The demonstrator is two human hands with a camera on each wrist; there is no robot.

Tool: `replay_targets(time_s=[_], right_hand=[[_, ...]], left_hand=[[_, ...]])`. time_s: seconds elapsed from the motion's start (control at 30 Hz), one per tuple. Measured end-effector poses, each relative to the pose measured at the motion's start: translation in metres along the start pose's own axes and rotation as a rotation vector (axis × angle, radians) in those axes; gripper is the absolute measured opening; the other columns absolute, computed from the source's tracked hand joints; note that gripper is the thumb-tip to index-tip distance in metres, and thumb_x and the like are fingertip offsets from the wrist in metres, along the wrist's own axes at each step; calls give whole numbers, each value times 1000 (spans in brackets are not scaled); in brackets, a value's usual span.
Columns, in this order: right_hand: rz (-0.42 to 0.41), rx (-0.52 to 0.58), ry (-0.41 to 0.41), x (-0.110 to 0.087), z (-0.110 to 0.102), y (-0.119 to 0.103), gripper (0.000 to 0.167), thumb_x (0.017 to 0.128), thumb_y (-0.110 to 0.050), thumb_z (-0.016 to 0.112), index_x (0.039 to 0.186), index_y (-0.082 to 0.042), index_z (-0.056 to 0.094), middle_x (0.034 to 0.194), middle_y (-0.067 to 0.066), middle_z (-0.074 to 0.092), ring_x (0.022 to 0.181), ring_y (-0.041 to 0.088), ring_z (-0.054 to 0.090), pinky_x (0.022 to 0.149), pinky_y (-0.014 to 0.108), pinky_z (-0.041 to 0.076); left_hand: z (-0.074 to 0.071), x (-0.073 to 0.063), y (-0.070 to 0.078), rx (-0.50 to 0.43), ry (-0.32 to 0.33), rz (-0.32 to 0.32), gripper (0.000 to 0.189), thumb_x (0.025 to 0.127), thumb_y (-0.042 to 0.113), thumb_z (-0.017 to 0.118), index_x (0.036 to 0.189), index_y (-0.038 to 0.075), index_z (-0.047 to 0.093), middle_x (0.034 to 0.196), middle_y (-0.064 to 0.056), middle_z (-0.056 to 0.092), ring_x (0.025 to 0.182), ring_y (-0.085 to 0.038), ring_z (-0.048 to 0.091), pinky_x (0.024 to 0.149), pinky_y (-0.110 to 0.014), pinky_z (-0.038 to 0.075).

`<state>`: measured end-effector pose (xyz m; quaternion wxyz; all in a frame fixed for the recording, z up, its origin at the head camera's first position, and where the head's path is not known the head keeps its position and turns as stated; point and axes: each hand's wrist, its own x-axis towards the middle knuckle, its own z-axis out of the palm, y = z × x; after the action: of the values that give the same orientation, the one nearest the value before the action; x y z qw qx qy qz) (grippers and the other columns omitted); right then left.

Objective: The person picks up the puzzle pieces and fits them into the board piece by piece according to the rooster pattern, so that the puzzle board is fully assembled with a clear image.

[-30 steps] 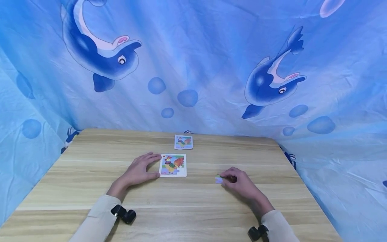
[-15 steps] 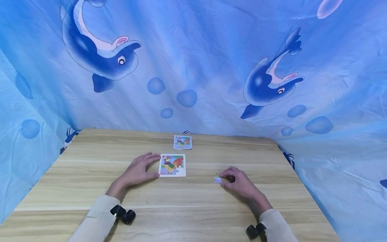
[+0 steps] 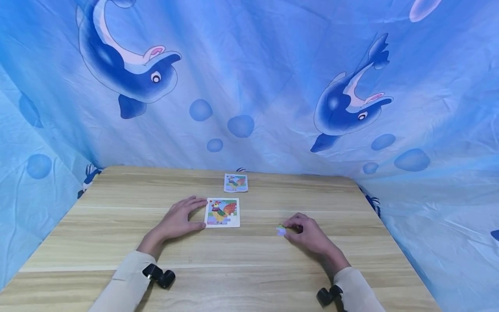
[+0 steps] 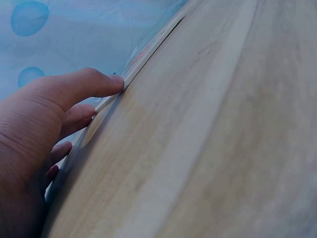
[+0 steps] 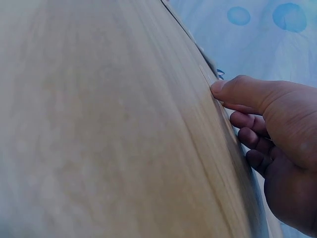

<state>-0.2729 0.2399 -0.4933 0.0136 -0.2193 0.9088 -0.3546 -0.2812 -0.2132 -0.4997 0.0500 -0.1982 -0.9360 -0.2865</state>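
Note:
A square jigsaw puzzle board (image 3: 222, 212) with a rooster picture lies on the table; its lower right corner shows bare white. Along the board's left edge, my left hand (image 3: 180, 219) rests with thumb and fingers spread, touching near the two left corners. In the left wrist view, the left thumb (image 4: 104, 85) presses against the board's rim. To the right of the board, my right hand (image 3: 308, 234) pinches a small green and lilac puzzle piece (image 3: 280, 230) between thumb and fingers, at or just over the tabletop. The right wrist view mostly hides this piece behind the thumb (image 5: 233, 90).
A picture card (image 3: 235, 183) with the same rooster lies behind the board, near the far edge of the wooden table (image 3: 234, 268). Behind the table hangs a blue curtain (image 3: 249, 78) printed with dolphins and bubbles.
Both hands stay in nearly the same places. The puzzle piece in my right hand has tilted slightly; the whole view shifted a little.

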Motion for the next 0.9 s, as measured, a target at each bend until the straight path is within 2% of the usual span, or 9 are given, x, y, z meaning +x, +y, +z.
replay_targets(time_s=[0.33,0.6,0.9], right_hand=[[-27,39,2,11,8,-13,22,87,-22,83,109,-22,78,108,-4,68,97,10,63,85,21,54],[-36,97,-7,40,28,-32,23,85,-19,84,108,-18,79,105,-3,67,96,11,63,85,20,54],[-52,124,-77,69,50,-55,25,88,-23,81,113,-18,78,107,-5,66,98,11,62,87,24,55]], left_hand=[[1,0,-1,2,2,2,74,84,45,78,149,16,56,159,-12,49,152,-46,35,119,-75,25],[1,-1,-1,-4,6,2,74,84,44,78,149,16,57,159,-12,50,152,-46,34,119,-75,24],[2,0,-1,-1,8,7,73,84,44,78,148,16,57,158,-11,50,152,-46,35,119,-74,25]])
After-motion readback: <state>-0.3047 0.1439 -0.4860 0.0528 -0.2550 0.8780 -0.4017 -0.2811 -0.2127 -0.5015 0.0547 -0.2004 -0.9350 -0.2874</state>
